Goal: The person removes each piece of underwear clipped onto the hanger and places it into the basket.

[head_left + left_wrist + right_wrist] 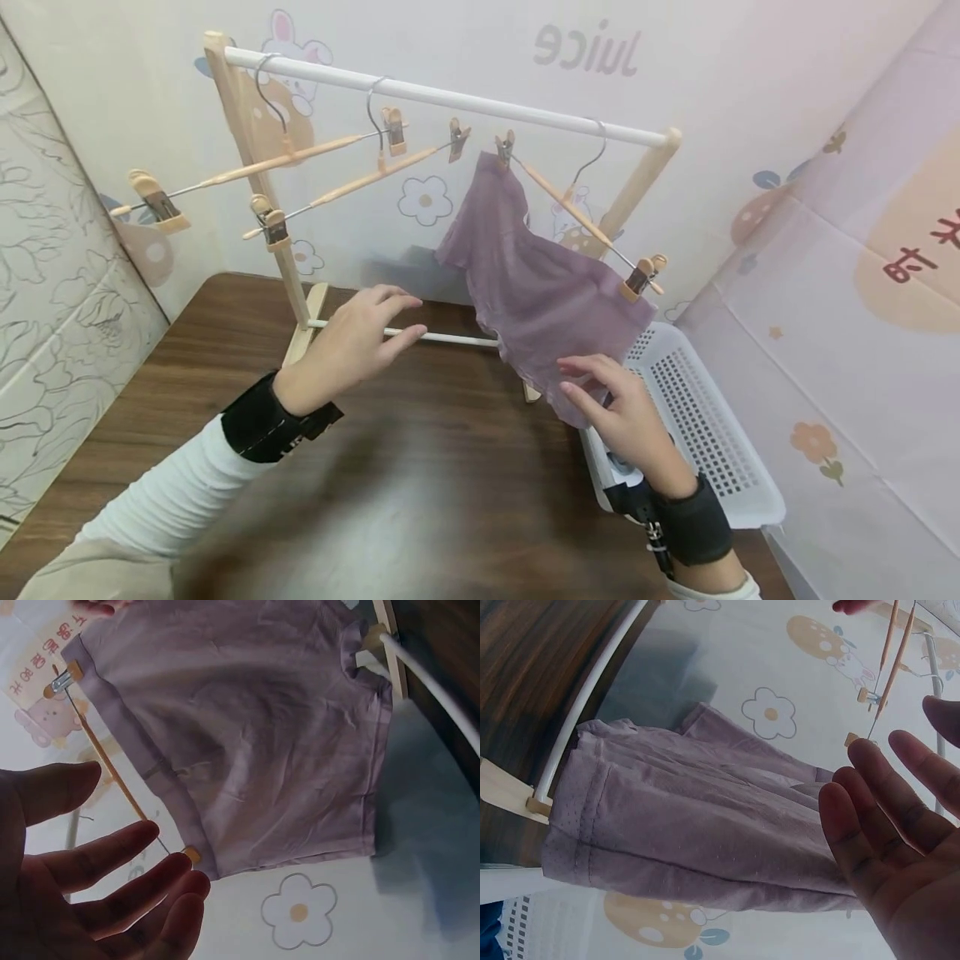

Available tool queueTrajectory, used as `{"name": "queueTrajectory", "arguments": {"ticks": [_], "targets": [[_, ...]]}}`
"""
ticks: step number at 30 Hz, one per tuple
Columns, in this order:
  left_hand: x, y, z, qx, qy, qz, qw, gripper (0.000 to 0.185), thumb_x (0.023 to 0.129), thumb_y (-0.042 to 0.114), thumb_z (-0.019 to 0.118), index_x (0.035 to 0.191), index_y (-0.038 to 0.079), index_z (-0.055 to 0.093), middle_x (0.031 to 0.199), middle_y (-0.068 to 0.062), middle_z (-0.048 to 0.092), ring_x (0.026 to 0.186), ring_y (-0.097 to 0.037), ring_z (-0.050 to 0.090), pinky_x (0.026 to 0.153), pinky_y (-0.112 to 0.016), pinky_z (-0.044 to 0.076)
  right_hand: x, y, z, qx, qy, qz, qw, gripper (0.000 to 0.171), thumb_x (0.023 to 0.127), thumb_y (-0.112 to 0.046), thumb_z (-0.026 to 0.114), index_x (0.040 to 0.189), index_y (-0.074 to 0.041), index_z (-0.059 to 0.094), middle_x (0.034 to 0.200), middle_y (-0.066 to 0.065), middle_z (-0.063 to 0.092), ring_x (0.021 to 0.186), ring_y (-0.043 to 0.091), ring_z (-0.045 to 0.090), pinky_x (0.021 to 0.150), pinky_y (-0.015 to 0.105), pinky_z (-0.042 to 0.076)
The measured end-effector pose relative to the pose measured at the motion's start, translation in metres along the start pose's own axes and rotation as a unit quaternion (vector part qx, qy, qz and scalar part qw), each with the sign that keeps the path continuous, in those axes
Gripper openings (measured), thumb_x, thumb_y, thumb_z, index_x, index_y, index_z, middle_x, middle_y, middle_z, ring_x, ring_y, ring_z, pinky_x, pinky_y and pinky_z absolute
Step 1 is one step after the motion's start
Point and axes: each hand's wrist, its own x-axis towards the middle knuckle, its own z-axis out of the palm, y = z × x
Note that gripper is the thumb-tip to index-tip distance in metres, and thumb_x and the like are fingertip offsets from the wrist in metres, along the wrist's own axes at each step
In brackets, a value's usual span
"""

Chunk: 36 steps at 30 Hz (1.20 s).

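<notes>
Mauve shorts [525, 275] hang by the waistband from a clip hanger [557, 198], one clip at each end. The hanger slants down to the right. My left hand [356, 342] is in the air left of the shorts, fingers relaxed and holding nothing. At the lower right, my right hand [622, 408] overlaps the shorts' lower part in the head view, thumb and fingers apart. The right wrist view has the loosely bent fingers [877, 802] beside the shorts [690, 817], nothing between them. In the left wrist view, the waistband lies beyond the spread fingertips [180, 862].
Two bare clip hangers, a rear one [315, 150] and a nearer one [375, 177], hang on the left of the rack's white rod [465, 100]. A white perforated basket [697, 408] stands on the wooden table [420, 500] at right, behind my right hand. Printed walls enclose the back and sides.
</notes>
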Motion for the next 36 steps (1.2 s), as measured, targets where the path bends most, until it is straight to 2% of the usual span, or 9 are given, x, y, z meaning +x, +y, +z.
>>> {"name": "queueTrajectory", "arguments": {"ticks": [7, 11, 15, 23, 27, 29, 32, 34, 36], "targets": [[-0.018, 0.000, 0.017, 0.002, -0.030, -0.024, 0.9993, 0.042, 0.092, 0.031, 0.067, 0.123, 0.003, 0.064, 0.122, -0.016, 0.063, 0.116, -0.035, 0.057, 0.097, -0.049, 0.046, -0.006, -0.002, -0.001, -0.010, 0.002, -0.007, 1.000, 0.031, 0.082, 0.006, 0.071, 0.111, -0.005, 0.069, 0.097, 0.010, 0.071, 0.082, 0.004, 0.062, 0.066, 0.018, 0.051], [-0.021, 0.002, 0.020, -0.001, -0.029, -0.029, 0.9992, 0.043, 0.092, 0.033, 0.066, 0.124, 0.004, 0.062, 0.124, -0.016, 0.062, 0.118, -0.036, 0.055, 0.098, -0.051, 0.044, -0.003, -0.006, -0.007, -0.020, 0.020, -0.029, 0.999, 0.034, 0.080, 0.008, 0.072, 0.111, -0.007, 0.070, 0.096, 0.008, 0.071, 0.081, 0.004, 0.061, 0.068, 0.014, 0.049], [-0.024, 0.004, 0.019, -0.011, -0.027, -0.042, 0.9987, 0.043, 0.092, 0.033, 0.066, 0.125, 0.006, 0.063, 0.126, -0.015, 0.061, 0.119, -0.035, 0.055, 0.097, -0.051, 0.044, 0.003, -0.013, -0.019, -0.022, 0.037, -0.059, 0.997, 0.036, 0.076, 0.013, 0.072, 0.108, -0.003, 0.070, 0.093, 0.009, 0.070, 0.081, 0.004, 0.060, 0.070, 0.012, 0.048], [-0.026, 0.005, 0.015, -0.018, -0.018, -0.054, 0.9982, 0.041, 0.093, 0.031, 0.065, 0.125, 0.005, 0.063, 0.127, -0.016, 0.060, 0.120, -0.035, 0.054, 0.099, -0.051, 0.044, 0.022, -0.028, -0.047, -0.051, 0.124, -0.118, 0.984, 0.022, 0.080, 0.011, 0.068, 0.101, 0.004, 0.071, 0.088, 0.016, 0.070, 0.085, -0.004, 0.057, 0.078, 0.010, 0.046], [-0.028, 0.007, 0.016, -0.018, -0.014, -0.058, 0.9980, 0.039, 0.093, 0.030, 0.066, 0.123, 0.006, 0.064, 0.124, -0.015, 0.061, 0.117, -0.033, 0.056, 0.095, -0.050, 0.047, 0.035, -0.033, -0.060, -0.049, 0.193, -0.132, 0.971, 0.012, 0.084, 0.004, 0.066, 0.094, 0.008, 0.071, 0.084, 0.019, 0.069, 0.085, -0.008, 0.056, 0.080, 0.009, 0.045], [-0.029, 0.007, 0.016, -0.020, -0.011, -0.055, 0.9982, 0.038, 0.093, 0.029, 0.066, 0.123, 0.006, 0.065, 0.123, -0.014, 0.062, 0.116, -0.033, 0.057, 0.093, -0.050, 0.047, 0.042, -0.035, -0.065, -0.048, 0.254, -0.128, 0.958, 0.012, 0.084, 0.000, 0.067, 0.088, 0.010, 0.071, 0.080, 0.011, 0.070, 0.083, -0.009, 0.055, 0.080, 0.010, 0.044], [-0.026, 0.009, 0.018, -0.023, -0.006, -0.045, 0.9987, 0.037, 0.093, 0.029, 0.066, 0.121, 0.005, 0.065, 0.122, -0.013, 0.063, 0.114, -0.032, 0.057, 0.092, -0.049, 0.048, 0.054, -0.035, -0.074, -0.059, 0.327, -0.093, 0.939, 0.016, 0.084, -0.005, 0.070, 0.087, 0.011, 0.071, 0.082, -0.011, 0.069, 0.080, -0.009, 0.056, 0.078, 0.011, 0.044], [-0.024, 0.011, 0.019, -0.025, -0.004, -0.035, 0.9991, 0.036, 0.093, 0.029, 0.066, 0.121, 0.005, 0.066, 0.122, -0.013, 0.063, 0.114, -0.032, 0.057, 0.093, -0.048, 0.048, 0.062, -0.035, -0.078, -0.066, 0.338, -0.044, 0.938, 0.021, 0.084, -0.010, 0.073, 0.096, 0.008, 0.072, 0.088, -0.024, 0.063, 0.080, -0.009, 0.056, 0.077, 0.010, 0.044], [-0.023, 0.014, 0.019, -0.027, -0.002, -0.025, 0.9993, 0.036, 0.093, 0.028, 0.066, 0.120, 0.005, 0.066, 0.121, -0.013, 0.063, 0.114, -0.032, 0.057, 0.095, -0.048, 0.047, 0.068, -0.033, -0.079, -0.071, 0.312, 0.011, 0.947, 0.030, 0.084, -0.014, 0.076, 0.108, 0.003, 0.070, 0.092, -0.027, 0.059, 0.081, -0.008, 0.058, 0.076, 0.009, 0.044]]}}
